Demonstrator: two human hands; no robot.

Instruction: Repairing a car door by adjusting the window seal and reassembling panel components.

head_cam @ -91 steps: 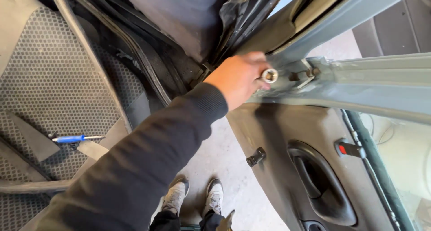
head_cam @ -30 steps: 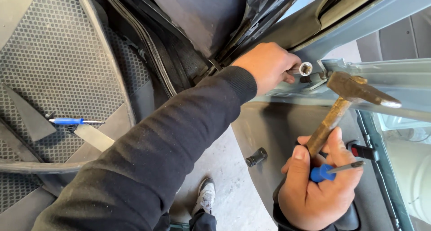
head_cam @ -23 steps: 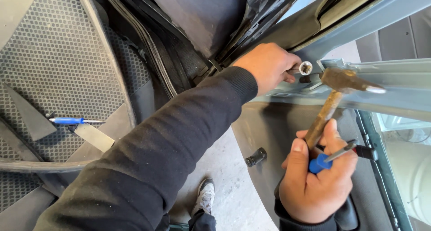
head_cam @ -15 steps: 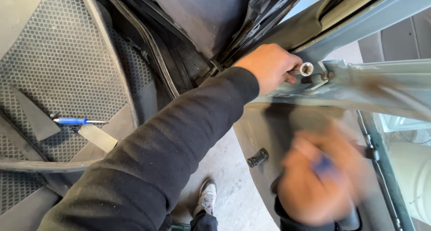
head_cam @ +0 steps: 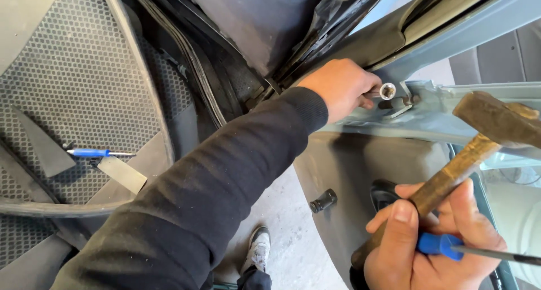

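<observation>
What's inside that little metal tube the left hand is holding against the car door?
The metal tube is open-ended and looks hollow, dark inside. The left hand covers its other end. The right hand grips a hammer and blue-handled screwdriver.

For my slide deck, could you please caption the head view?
Left hand steadies a socket at the car door; right hand grips hammer and screwdriver.

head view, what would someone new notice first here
First the hammer with its worn wooden handle, raised at the right in the right hand, which also grips a blue-handled screwdriver. Next the left hand, reaching across the middle and holding a small metal socket against the grey car door frame. At far left, another blue-handled screwdriver lies on the honeycomb floor mat.
</observation>
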